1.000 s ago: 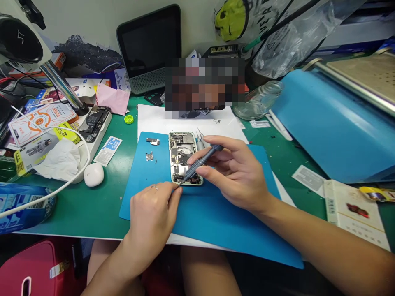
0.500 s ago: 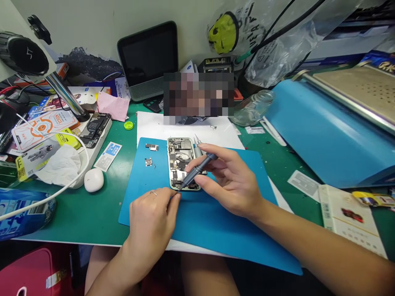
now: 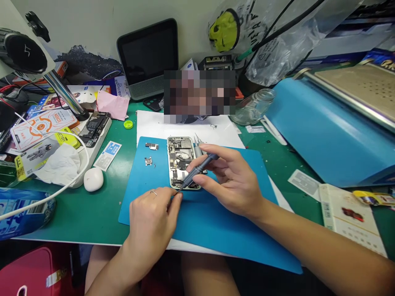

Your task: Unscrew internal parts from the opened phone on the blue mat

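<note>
Between the fingers and thumb of my right hand (image 3: pixel 237 181) is a dark grey screwdriver (image 3: pixel 195 172), slanting down to the left. My left hand (image 3: pixel 152 218) is closed, its thumb and forefinger pinched at the screwdriver's thin tip; the fingers hide the very end. Just beyond lies an opened phone (image 3: pixel 182 156) with its inner parts bare, partly covered by the screwdriver and my right fingers. Left of the phone, two small metal pieces, an upper one (image 3: pixel 152 146) and a lower one (image 3: pixel 148 161), rest on the blue mat (image 3: pixel 222 234). A pointed grey tool (image 3: pixel 198 151) is half hidden behind my right hand.
A glass jar (image 3: pixel 254 107) and a dark-screened device (image 3: pixel 149 53) stand at the back. To the left are a white earbud case (image 3: pixel 93 179), a white cable (image 3: pixel 74 181) and another opened phone (image 3: pixel 95 128). A blue-sided machine (image 3: pixel 317 135) and a box (image 3: pixel 350 218) occupy the right.
The view has shifted very slightly. Both hands and the screwdriver keep nearly the same position.
</note>
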A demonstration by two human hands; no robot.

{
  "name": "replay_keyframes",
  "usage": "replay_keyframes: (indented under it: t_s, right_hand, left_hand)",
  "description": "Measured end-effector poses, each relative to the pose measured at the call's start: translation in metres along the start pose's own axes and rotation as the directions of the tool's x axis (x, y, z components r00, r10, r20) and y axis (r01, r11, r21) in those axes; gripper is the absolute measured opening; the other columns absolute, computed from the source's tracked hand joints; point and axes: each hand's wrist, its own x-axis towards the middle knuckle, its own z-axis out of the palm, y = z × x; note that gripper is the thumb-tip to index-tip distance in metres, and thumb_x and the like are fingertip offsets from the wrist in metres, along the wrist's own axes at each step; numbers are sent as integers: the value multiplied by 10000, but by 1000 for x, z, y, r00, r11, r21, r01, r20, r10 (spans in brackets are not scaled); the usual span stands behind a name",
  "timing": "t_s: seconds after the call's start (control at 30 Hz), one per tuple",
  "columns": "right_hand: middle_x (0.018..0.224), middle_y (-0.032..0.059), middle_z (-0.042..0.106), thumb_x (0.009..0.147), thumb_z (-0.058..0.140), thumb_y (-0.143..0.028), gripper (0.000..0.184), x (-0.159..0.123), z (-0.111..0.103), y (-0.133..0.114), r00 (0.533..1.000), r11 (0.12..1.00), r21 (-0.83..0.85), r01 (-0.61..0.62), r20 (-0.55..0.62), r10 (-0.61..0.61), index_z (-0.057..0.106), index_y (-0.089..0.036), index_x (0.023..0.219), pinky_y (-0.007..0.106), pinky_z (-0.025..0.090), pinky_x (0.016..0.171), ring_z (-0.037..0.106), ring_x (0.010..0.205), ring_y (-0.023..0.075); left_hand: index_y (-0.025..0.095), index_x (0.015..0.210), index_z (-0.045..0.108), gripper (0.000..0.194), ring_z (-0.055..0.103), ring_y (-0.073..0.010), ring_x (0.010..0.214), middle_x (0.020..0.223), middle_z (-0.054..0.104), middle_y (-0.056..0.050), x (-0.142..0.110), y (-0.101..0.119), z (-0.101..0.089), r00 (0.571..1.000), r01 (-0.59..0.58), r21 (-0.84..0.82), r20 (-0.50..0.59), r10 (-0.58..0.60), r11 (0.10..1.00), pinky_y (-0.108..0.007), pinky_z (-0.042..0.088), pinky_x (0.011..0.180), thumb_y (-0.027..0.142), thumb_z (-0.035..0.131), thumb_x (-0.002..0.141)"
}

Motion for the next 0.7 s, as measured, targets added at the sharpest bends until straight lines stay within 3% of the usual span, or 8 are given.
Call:
replay_keyframes:
  t_s: [0.1,0.27,0.53,0.7]
  right_hand:
    - [994,33,752,969,716,-301,460,0,0,0,1000,1000,7,-25,-18,25,526,-313,1388,331,676,767,747,855,176]
    - [990,28,756,959,729,-286,458,2,-1,-1,997,999,25,-34,-70,36,537,-322,1374,323,668,742,750,841,179]
    - [957,23,760,955,732,-326,444,4,-2,2,988,995,-3,-101,-119,100,551,-327,1360,326,657,678,741,806,192]
    - [970,9,759,956,724,-288,554,6,-4,9,988,997,-63,-48,-152,38,470,-366,1442,333,648,669,740,808,194]
  left_hand:
    - [205,969,746,70,648,-134,572,663,699,58,1,1,-1,1000,8,-23,-1,-8,1000,-280,406,573,245,689,978]
    - [183,1096,750,192,650,-132,565,628,676,67,-1,2,-1,1000,19,13,-4,-19,1000,-286,408,571,324,655,1008]
    - [164,1118,756,260,666,-154,583,659,703,32,-4,0,3,1000,-22,56,-4,22,998,-298,421,586,350,593,1039]
    - [178,1106,743,241,675,-168,601,711,726,15,-4,1,4,996,-87,72,35,85,994,-309,434,577,335,570,1048]
